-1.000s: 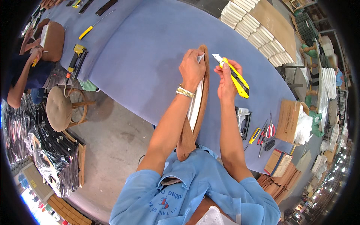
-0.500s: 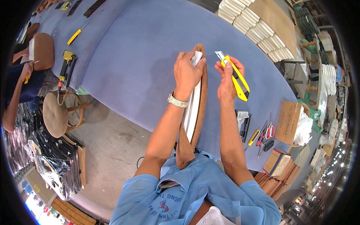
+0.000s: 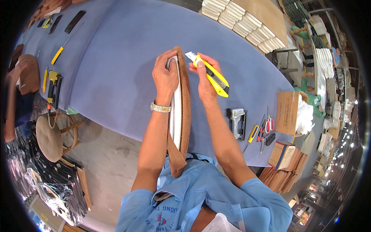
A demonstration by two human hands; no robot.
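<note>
A padded panel, its brown fabric cover [image 3: 184, 116] folded along a white inner edge, stands on its side on the blue table in front of me. Gripping its far end, my left hand [image 3: 167, 75] has its fingers wrapped over the white edge. A loose brown flap [image 3: 176, 161] hangs at the near end, against my shirt. To the right of the panel, my right hand [image 3: 206, 75] holds a yellow utility knife [image 3: 217, 82]. Its blade is out, pointing toward the panel's far end but apart from it.
On the table's right lie a staple gun [image 3: 237, 123], a yellow screwdriver [image 3: 253, 133], red scissors [image 3: 269, 124] and a cardboard box [image 3: 288, 112] with white stuffing. A yellow nail gun [image 3: 54, 87] lies left. Stacked white pads [image 3: 239, 23] stand beyond the table. Another person works at far left.
Both hands, the panel and the knife appear further left in the picture, as the whole view has shifted. The knife's blade has come closer to the panel. The left-hand person's arm has moved.
</note>
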